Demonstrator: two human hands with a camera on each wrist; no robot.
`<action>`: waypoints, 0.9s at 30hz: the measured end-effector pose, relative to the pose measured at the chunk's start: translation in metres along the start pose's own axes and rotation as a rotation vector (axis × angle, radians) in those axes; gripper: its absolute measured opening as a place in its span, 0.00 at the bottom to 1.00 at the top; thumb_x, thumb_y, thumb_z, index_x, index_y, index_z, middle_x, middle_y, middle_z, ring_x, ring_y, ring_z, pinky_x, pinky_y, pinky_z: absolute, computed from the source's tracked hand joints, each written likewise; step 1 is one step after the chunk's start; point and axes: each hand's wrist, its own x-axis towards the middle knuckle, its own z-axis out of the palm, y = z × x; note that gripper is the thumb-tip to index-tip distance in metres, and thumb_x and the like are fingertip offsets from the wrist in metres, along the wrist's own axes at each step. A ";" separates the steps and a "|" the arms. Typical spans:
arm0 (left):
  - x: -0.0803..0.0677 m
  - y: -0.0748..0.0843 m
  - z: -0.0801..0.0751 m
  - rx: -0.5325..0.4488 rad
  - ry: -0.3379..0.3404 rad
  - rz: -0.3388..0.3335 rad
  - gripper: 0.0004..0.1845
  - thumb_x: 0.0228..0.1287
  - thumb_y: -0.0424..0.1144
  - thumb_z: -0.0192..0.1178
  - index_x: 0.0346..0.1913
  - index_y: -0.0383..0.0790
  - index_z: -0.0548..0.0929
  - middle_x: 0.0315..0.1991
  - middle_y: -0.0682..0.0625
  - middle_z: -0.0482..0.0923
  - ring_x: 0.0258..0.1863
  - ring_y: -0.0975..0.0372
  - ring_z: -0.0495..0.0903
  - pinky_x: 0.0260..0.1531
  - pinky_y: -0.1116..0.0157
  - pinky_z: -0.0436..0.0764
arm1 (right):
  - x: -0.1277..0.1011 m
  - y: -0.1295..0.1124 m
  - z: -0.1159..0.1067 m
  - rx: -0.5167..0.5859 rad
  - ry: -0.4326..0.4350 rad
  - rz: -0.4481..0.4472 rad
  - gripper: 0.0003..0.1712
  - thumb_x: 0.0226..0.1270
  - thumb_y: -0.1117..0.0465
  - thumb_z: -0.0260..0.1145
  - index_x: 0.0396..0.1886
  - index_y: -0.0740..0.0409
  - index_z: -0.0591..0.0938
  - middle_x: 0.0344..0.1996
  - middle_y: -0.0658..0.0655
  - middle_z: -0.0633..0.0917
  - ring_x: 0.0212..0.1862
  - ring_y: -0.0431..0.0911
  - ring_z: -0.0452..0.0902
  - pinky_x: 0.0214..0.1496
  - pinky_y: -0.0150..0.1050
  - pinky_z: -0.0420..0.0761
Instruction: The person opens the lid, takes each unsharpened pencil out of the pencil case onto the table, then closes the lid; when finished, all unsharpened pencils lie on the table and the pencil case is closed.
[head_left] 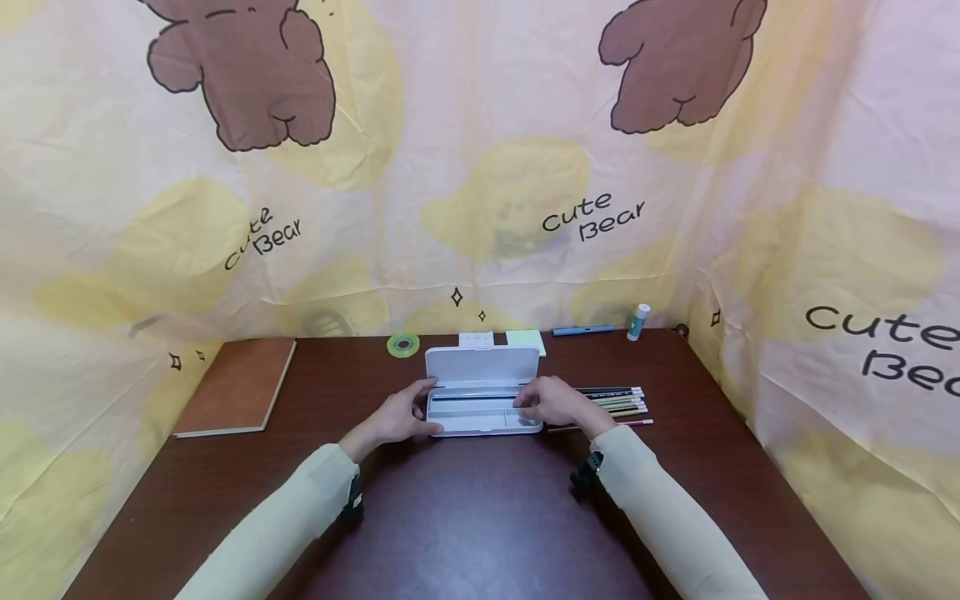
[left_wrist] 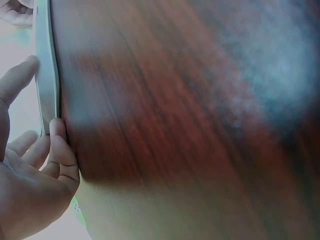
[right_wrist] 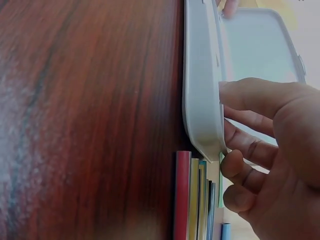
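Observation:
An open white pencil case (head_left: 471, 423) stands on the table with its lid raised at the back. My left hand (head_left: 397, 414) grips its left end, thumb near the front corner and fingers round the end; in the left wrist view, curled fingers (left_wrist: 62, 150) lie against the case's end. A dark pencil (head_left: 468, 398) lies lengthwise over the tray. My right hand (head_left: 557, 400) reaches in at the right and pinches the pencil's right end, which its fingers hide. In the right wrist view, the thumb (right_wrist: 245, 94) is at the rim of the case.
Several pencils (head_left: 622, 407) lie right of the case, with a red pencil (head_left: 637, 422) nearest me. Behind are green tape (head_left: 403, 344), a white block (head_left: 476, 339), sticky notes (head_left: 527, 338), a blue pen (head_left: 582, 330) and a glue stick (head_left: 638, 322). A brown notebook (head_left: 236, 387) lies left.

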 end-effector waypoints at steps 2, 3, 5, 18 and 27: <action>0.000 0.000 0.000 0.000 0.001 0.006 0.50 0.51 0.48 0.78 0.76 0.50 0.63 0.65 0.46 0.75 0.35 0.61 0.75 0.34 0.66 0.75 | 0.000 0.000 0.000 0.003 -0.009 0.005 0.05 0.65 0.56 0.71 0.39 0.41 0.90 0.41 0.45 0.87 0.43 0.43 0.77 0.53 0.44 0.80; 0.000 -0.001 0.000 0.000 0.002 0.008 0.50 0.51 0.48 0.78 0.76 0.50 0.63 0.65 0.46 0.75 0.35 0.61 0.75 0.34 0.66 0.75 | 0.000 0.000 -0.001 0.002 -0.012 0.007 0.05 0.65 0.56 0.71 0.39 0.41 0.90 0.40 0.44 0.87 0.43 0.42 0.77 0.52 0.43 0.80; 0.000 0.000 0.000 0.002 0.004 0.010 0.49 0.51 0.48 0.78 0.75 0.50 0.63 0.65 0.46 0.76 0.35 0.61 0.75 0.35 0.66 0.75 | 0.000 0.000 -0.001 0.002 -0.017 0.005 0.06 0.65 0.56 0.71 0.40 0.42 0.89 0.39 0.44 0.87 0.42 0.42 0.77 0.51 0.43 0.80; 0.000 -0.002 0.001 0.005 -0.001 -0.007 0.50 0.51 0.48 0.78 0.76 0.52 0.63 0.65 0.47 0.75 0.36 0.61 0.76 0.36 0.66 0.75 | -0.002 0.001 -0.002 0.020 -0.027 -0.008 0.06 0.66 0.58 0.70 0.41 0.42 0.89 0.40 0.44 0.87 0.41 0.42 0.77 0.50 0.42 0.80; 0.000 0.000 0.000 0.007 -0.002 0.004 0.50 0.51 0.49 0.78 0.76 0.51 0.63 0.66 0.47 0.75 0.36 0.61 0.76 0.36 0.66 0.75 | 0.000 0.003 0.000 0.020 0.014 -0.011 0.04 0.67 0.58 0.70 0.38 0.43 0.89 0.41 0.44 0.88 0.44 0.43 0.78 0.53 0.44 0.79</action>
